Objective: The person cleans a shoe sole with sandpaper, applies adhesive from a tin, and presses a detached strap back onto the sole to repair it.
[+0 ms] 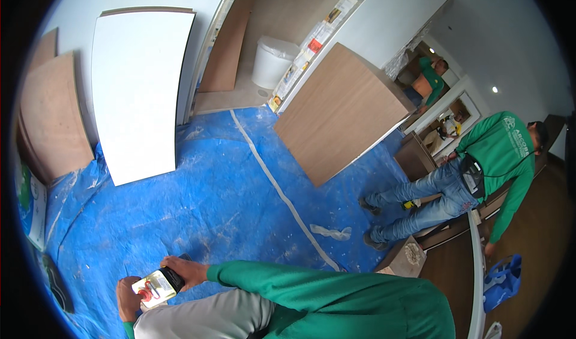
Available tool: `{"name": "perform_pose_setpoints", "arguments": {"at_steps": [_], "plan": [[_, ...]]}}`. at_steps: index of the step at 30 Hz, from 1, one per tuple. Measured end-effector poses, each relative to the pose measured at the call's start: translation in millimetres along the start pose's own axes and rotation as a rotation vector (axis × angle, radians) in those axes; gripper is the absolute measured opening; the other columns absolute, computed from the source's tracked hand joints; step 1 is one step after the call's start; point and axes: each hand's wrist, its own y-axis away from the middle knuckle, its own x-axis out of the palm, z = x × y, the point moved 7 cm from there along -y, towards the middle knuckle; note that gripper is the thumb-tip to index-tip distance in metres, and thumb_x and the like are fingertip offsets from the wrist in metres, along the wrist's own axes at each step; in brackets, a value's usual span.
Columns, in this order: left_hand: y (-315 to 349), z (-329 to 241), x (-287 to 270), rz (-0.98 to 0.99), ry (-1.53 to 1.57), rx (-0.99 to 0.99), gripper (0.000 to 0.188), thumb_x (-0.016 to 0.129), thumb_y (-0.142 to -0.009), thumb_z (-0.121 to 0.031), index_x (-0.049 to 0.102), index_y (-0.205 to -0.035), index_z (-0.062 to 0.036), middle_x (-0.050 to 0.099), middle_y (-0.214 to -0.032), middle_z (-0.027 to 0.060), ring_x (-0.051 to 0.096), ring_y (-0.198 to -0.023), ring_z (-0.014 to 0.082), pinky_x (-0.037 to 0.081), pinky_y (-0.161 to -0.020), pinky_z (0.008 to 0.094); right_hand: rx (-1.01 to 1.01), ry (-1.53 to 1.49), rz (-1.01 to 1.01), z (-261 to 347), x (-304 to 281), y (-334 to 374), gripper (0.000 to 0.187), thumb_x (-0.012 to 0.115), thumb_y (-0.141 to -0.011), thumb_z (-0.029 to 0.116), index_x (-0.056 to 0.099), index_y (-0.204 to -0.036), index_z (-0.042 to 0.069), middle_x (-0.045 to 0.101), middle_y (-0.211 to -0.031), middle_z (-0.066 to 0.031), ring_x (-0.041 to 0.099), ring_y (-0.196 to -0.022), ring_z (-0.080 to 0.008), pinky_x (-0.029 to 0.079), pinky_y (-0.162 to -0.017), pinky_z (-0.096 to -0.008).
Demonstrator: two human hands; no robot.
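In the head view, low on the left, both my hands are closed on a small boxy object [157, 288]. It has a bright pale face with a red patch and a black end; its exact kind is unclear. My left hand [128, 297] grips the pale end. My right hand [187, 271] wraps round the black end, its green-sleeved arm reaching across from the lower right. The object is held just above my grey trouser leg [204, 315], over a blue tarp [204, 219] dusted with pale specks.
A white panel [141, 93] and brown boards [57, 117] lean at the left. A large wood-faced panel [348, 114] stands centre right. Beyond is a white bucket [273, 66]. A co-worker [456, 177] in green stands right, near a blue bag [503, 282]; another person [429, 78] is farther back.
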Motion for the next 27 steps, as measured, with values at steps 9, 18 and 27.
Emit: {"name": "perform_pose_setpoints", "arguments": {"at_steps": [9, 18, 27], "plan": [[8.0, -12.7, -10.5, -0.005, 0.063, -0.025, 0.032, 0.077, -0.053, -0.001, 0.076, -0.085, 0.0013, 0.071, -0.084, 0.0244, 0.069, -0.081, 0.0414, 0.054, -0.075, 0.0435, 0.017, -0.026, 0.013, 3.6, 4.5, -2.2, 0.091, 0.086, -0.056, 0.014, 0.039, -0.133, 0.006, 0.046, -0.124, -0.0178, 0.046, -0.12, -0.0416, 0.041, -0.103, -0.0482], [9.5, -33.9, -12.6, -0.054, 0.018, -0.035, 0.03, 0.077, -0.051, -0.003, 0.076, -0.081, 0.0006, 0.07, -0.08, 0.0236, 0.069, -0.077, 0.0405, 0.053, -0.071, 0.0435, 0.135, -0.01, 0.078, -15.1, 14.8, 12.9, 0.104, 0.088, -0.06, 0.017, 0.03, -0.146, 0.004, 0.04, -0.143, -0.0222, 0.032, -0.143, -0.0436, 0.031, -0.119, -0.049], [21.9, -8.9, -5.1, -0.236, 0.033, 0.04, 0.036, 0.077, -0.053, 0.001, 0.076, -0.089, 0.0002, 0.073, -0.091, 0.0213, 0.065, -0.089, 0.0406, 0.052, -0.08, 0.0462, 0.048, 0.022, -0.075, -4.4, 5.8, 16.1, 0.095, 0.086, -0.06, 0.016, 0.037, -0.14, 0.003, 0.049, -0.127, -0.022, 0.048, -0.122, -0.0429, 0.041, -0.105, -0.0473]]}}
